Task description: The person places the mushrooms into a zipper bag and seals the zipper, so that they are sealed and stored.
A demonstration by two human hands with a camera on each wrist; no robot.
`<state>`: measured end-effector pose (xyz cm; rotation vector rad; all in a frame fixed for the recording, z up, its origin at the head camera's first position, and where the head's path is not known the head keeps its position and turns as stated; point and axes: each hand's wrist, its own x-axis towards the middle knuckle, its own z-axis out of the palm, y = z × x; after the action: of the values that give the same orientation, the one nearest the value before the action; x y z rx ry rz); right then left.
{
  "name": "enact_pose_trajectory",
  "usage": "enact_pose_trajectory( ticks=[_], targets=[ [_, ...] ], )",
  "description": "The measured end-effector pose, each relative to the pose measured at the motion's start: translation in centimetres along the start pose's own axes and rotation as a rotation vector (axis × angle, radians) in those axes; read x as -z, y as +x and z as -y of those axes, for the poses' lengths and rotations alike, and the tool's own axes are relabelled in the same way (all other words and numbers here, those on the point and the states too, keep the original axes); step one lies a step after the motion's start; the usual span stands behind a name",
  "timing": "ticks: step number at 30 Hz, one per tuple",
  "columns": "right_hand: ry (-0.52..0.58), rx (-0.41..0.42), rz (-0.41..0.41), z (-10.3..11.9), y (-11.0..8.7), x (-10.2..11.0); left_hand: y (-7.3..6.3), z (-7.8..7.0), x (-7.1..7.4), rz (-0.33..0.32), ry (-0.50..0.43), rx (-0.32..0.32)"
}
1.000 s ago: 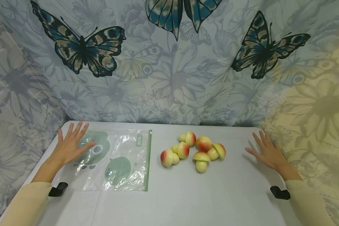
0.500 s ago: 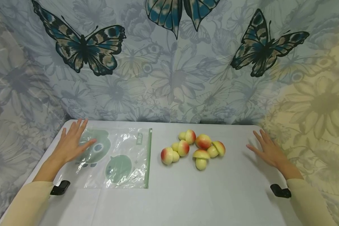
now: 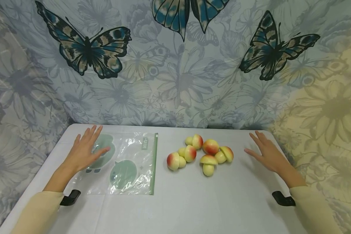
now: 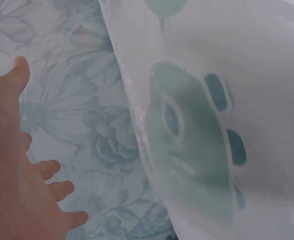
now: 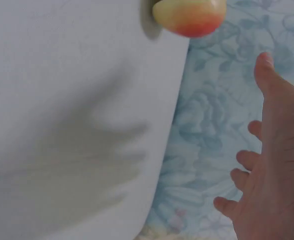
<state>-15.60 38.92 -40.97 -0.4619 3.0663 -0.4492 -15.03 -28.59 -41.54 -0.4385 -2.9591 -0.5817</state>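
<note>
Both hands hang with fingers and thumbs spread and hold nothing, the left hand (image 3: 83,151) over the outer part of a clear plastic bag (image 3: 123,172) and the right hand (image 3: 267,154) apart from its own shadow on the white bench (image 3: 181,208). Flat on the bench, the bag reaches out from beneath the left hand toward the right, its green zip strip (image 3: 154,164) on the side away from the left hand; one green print (image 3: 104,149) lies partly behind the left thumb, another (image 3: 123,174) just beyond it. Between the hands, nearer the right one, six yellow-and-red mushroom pieces (image 3: 209,161) sit in a loose cluster, several touching, past the zip strip but apart from it. Just behind the hands, black wrist mounts (image 3: 70,197) show under pale yellow sleeves (image 3: 38,213). Beyond the fingertips, past the bench's far edge, rises flower-printed fabric (image 3: 181,84) with large blue-and-black butterflies (image 3: 90,52), tinted yellow to the right hand's outer side.
</note>
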Motion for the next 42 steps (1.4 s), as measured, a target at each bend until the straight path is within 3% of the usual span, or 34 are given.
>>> enact_pose_trajectory(
  ticks=[8,15,22,33,42],
  targets=[
    [-0.011,0.041,-0.032,2.9,0.8,-0.3,0.2,-1.3,-1.2,-0.013,0.001,-0.021],
    [0.000,0.169,-0.120,6.3,1.3,-1.3,-0.1,-2.4,-2.2,0.002,-0.032,-0.039],
    [0.015,0.289,-0.218,9.5,1.9,-2.6,-0.6,-3.8,-3.9,0.026,0.003,-0.072],
    [0.053,0.335,-0.211,12.8,3.0,-4.5,-0.7,-5.8,-5.7,0.014,0.018,-0.132],
    [0.087,0.389,-0.206,15.3,3.5,-5.4,-1.0,-8.0,-7.8,0.009,-0.041,-0.168]
  ],
)
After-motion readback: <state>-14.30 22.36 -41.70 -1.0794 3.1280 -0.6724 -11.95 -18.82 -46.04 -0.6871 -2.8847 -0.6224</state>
